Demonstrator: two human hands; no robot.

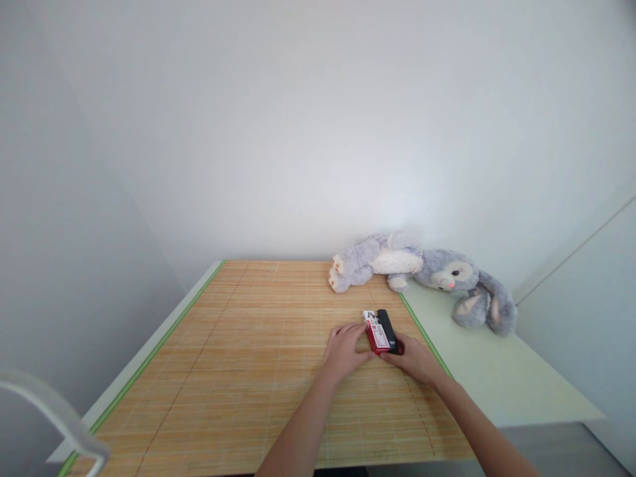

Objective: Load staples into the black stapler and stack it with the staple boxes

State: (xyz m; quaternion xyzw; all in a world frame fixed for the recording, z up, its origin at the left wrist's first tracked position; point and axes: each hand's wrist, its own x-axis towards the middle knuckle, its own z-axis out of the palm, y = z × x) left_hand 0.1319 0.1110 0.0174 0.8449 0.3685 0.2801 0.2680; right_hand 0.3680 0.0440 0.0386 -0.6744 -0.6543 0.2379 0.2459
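A small red-and-white box (378, 336) lies on the bamboo mat, its label facing up. Right alongside it is a long black object (387, 329) that looks like a stapler. My left hand (344, 350) grips the box from the left, index finger at its side and thumb by its near corner. From the right, my right hand (415, 359) closes on the near end of the black stapler, its thumb reaching to the near edge of the box. The fingertips of my right hand are partly hidden.
The bamboo mat (248, 358) with green edging covers most of the pale table (497, 377). A grey plush rabbit (397, 261) lies on its side along the back wall. A white curved bar (54, 411) crosses the lower left corner.
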